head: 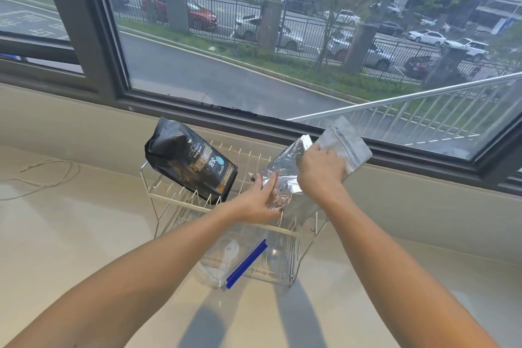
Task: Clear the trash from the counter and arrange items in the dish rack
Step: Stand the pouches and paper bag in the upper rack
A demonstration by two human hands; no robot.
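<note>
- A clear bag (240, 257) with a blue strip leans on the front of the dish rack (180, 200).
- Over the rack, the left hand (258, 202) pinches the silver bag (285, 175), and the right hand (320, 168) grips its top with a frosted pouch (348, 147), likely to stand them up.
- A black coffee bag (190, 162) stands in the rack's back slots.

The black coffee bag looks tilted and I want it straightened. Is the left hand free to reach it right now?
Probably not at once: the left hand is gripping the silver foil bag. The black coffee bag sits close by in the dish rack, nothing between.

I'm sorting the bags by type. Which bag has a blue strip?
The clear bag at the rack's near end, with a blue strip. The black bag and the silver bag in both hands have none.
</note>
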